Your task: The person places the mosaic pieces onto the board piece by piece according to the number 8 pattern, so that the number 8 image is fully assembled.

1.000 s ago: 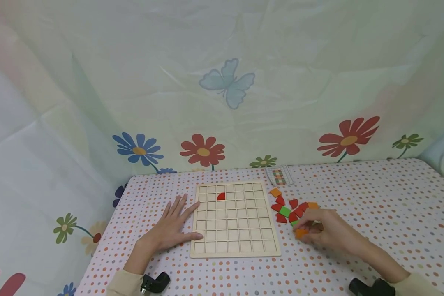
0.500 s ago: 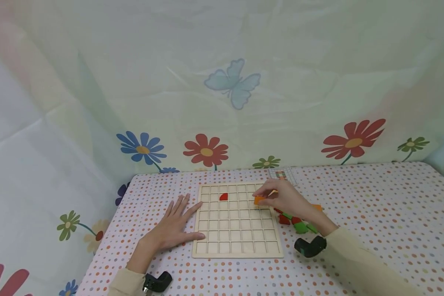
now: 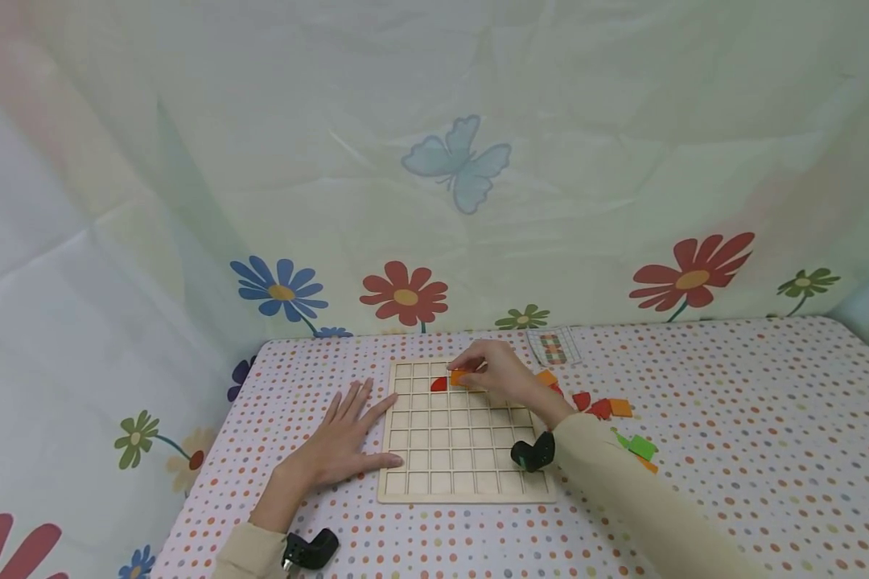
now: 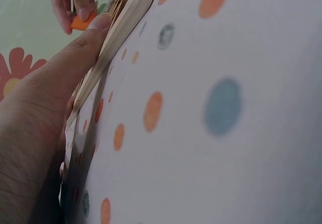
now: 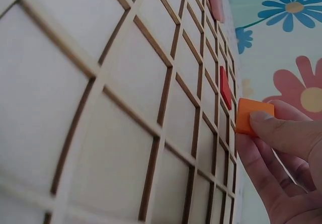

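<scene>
A wooden grid board (image 3: 440, 439) lies on the table, with one red quarter-circle tile (image 3: 438, 384) set in a cell of its upper part. Between thumb and fingers, my right hand (image 3: 498, 373) pinches an orange square tile (image 5: 245, 114). It holds this tile over the board's upper rows, just right of the red one. My left hand (image 3: 342, 446) lies with fingers spread at the board's left side. Its thumb and index fingertip touch the board's edge. In the left wrist view, the left thumb (image 4: 75, 58) rests against the wooden rim.
Right of the board are loose red tiles (image 3: 601, 408), green tiles (image 3: 642, 447) and orange tiles (image 3: 620, 408), some hidden by the right forearm. A small card with a coloured grid pattern (image 3: 553, 347) lies behind them. A flowered cloth (image 3: 319, 201) hangs behind the dotted table.
My right hand has carried the orange tile from the loose pile leftward onto the board's upper area, beside the red tile. The left hand has stayed in place.
</scene>
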A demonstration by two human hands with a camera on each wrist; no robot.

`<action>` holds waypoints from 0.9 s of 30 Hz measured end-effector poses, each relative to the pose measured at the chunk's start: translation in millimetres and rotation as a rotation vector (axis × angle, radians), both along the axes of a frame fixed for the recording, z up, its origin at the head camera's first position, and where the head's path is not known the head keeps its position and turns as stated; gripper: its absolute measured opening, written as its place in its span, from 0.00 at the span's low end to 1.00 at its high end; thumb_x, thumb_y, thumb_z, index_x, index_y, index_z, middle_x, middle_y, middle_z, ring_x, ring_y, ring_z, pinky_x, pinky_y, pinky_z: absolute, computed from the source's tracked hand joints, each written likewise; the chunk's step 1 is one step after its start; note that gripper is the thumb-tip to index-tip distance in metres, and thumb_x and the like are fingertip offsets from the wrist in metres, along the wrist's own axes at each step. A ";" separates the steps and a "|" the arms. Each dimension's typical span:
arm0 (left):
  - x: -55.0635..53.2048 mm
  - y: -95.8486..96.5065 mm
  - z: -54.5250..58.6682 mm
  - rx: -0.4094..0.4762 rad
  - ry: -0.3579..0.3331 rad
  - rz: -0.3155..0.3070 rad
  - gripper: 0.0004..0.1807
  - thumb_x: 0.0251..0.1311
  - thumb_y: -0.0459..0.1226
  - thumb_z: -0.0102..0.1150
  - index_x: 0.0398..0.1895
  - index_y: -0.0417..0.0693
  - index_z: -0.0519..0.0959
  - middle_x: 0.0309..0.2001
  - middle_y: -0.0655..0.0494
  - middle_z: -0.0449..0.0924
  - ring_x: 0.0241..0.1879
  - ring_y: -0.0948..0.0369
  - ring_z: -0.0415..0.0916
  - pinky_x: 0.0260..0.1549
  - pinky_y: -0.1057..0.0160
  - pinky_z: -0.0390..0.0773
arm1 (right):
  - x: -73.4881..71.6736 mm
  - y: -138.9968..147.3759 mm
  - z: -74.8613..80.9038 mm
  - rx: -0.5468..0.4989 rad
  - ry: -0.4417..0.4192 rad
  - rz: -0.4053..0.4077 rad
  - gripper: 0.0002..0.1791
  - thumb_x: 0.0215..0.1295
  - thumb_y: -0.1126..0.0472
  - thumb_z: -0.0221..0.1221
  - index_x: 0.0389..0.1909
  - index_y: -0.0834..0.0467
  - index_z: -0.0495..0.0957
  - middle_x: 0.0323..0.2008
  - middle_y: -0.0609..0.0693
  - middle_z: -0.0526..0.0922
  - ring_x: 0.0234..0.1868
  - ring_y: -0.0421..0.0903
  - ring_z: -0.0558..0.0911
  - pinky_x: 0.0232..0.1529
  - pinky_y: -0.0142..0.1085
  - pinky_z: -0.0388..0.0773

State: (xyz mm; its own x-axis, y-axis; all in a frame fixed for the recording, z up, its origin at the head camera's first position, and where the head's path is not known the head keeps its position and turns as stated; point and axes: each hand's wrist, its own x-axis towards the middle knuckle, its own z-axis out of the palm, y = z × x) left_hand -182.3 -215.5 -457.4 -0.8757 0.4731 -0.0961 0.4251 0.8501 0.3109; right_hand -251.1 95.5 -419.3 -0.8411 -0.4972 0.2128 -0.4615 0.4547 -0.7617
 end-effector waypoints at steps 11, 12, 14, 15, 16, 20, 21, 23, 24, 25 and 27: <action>0.2 -0.1 1.1 -0.005 -0.004 0.006 0.53 0.63 0.72 0.55 0.86 0.63 0.52 0.85 0.43 0.34 0.84 0.44 0.28 0.80 0.38 0.34 | -5.5 -9.1 -2.1 0.090 0.004 -0.010 0.10 0.66 0.75 0.66 0.46 0.66 0.89 0.42 0.55 0.87 0.43 0.51 0.83 0.44 0.41 0.84; 0.2 -0.2 1.4 -0.007 -0.003 0.004 0.53 0.63 0.72 0.55 0.86 0.63 0.51 0.85 0.43 0.34 0.84 0.44 0.28 0.80 0.38 0.34 | -5.7 -9.1 -1.8 0.094 0.003 -0.012 0.10 0.66 0.75 0.66 0.46 0.66 0.89 0.42 0.55 0.87 0.42 0.51 0.83 0.44 0.40 0.84; 0.4 -0.1 1.2 -0.007 -0.001 0.002 0.53 0.63 0.72 0.55 0.86 0.62 0.51 0.85 0.43 0.34 0.84 0.44 0.28 0.80 0.38 0.34 | -6.0 -8.7 -1.6 0.101 0.001 -0.015 0.10 0.66 0.75 0.67 0.46 0.66 0.89 0.41 0.54 0.87 0.41 0.50 0.83 0.43 0.39 0.83; 0.5 -0.1 1.2 -0.005 0.000 0.002 0.53 0.63 0.72 0.56 0.86 0.62 0.52 0.85 0.43 0.34 0.84 0.44 0.28 0.80 0.38 0.34 | -6.0 -8.5 -1.4 0.105 0.000 -0.016 0.10 0.66 0.74 0.67 0.46 0.66 0.89 0.41 0.54 0.87 0.41 0.50 0.84 0.42 0.39 0.83; 0.5 -0.1 1.3 -0.005 0.002 0.001 0.53 0.63 0.71 0.56 0.86 0.62 0.52 0.85 0.43 0.34 0.84 0.44 0.28 0.79 0.38 0.34 | -6.2 -8.7 -0.9 0.109 0.004 -0.015 0.10 0.65 0.74 0.67 0.46 0.66 0.89 0.41 0.54 0.87 0.41 0.50 0.84 0.42 0.39 0.83; 0.7 -0.1 1.7 0.002 -0.003 -0.003 0.53 0.63 0.71 0.56 0.86 0.62 0.52 0.85 0.43 0.34 0.84 0.44 0.28 0.79 0.38 0.33 | -6.0 -8.9 0.9 0.126 -0.009 -0.017 0.10 0.66 0.74 0.67 0.46 0.66 0.89 0.40 0.54 0.87 0.41 0.49 0.84 0.43 0.39 0.83; 0.7 0.0 1.7 0.003 -0.003 -0.003 0.53 0.63 0.71 0.56 0.86 0.62 0.52 0.85 0.43 0.34 0.84 0.44 0.28 0.79 0.38 0.33 | -5.8 -8.7 1.2 0.130 -0.011 -0.017 0.10 0.66 0.74 0.67 0.46 0.66 0.89 0.40 0.54 0.87 0.42 0.50 0.84 0.43 0.40 0.84; 0.7 0.2 1.8 0.003 -0.003 -0.004 0.53 0.63 0.71 0.56 0.86 0.62 0.52 0.85 0.43 0.34 0.84 0.44 0.28 0.79 0.38 0.34 | -5.5 -8.4 2.0 0.135 -0.021 -0.018 0.10 0.66 0.75 0.67 0.46 0.66 0.89 0.40 0.54 0.86 0.43 0.51 0.84 0.45 0.41 0.85; 0.8 0.3 2.0 0.003 -0.005 -0.004 0.53 0.63 0.71 0.56 0.86 0.61 0.52 0.85 0.43 0.34 0.84 0.44 0.28 0.79 0.38 0.33 | -5.5 -8.5 2.1 0.139 -0.028 -0.021 0.10 0.66 0.75 0.67 0.46 0.66 0.89 0.39 0.53 0.86 0.43 0.51 0.84 0.46 0.42 0.85; 0.9 0.4 2.4 0.004 -0.005 -0.004 0.53 0.63 0.71 0.56 0.86 0.61 0.52 0.85 0.43 0.34 0.84 0.44 0.28 0.79 0.38 0.34 | -5.9 -8.7 2.0 0.141 -0.031 -0.019 0.10 0.66 0.75 0.66 0.46 0.66 0.89 0.39 0.54 0.86 0.44 0.52 0.84 0.47 0.43 0.85; 1.2 0.5 2.8 0.011 -0.006 -0.001 0.53 0.63 0.71 0.57 0.86 0.61 0.52 0.85 0.42 0.35 0.84 0.43 0.28 0.79 0.38 0.34 | -6.8 -10.0 1.5 0.154 -0.040 -0.021 0.10 0.67 0.75 0.66 0.46 0.67 0.89 0.40 0.54 0.85 0.45 0.52 0.84 0.48 0.43 0.85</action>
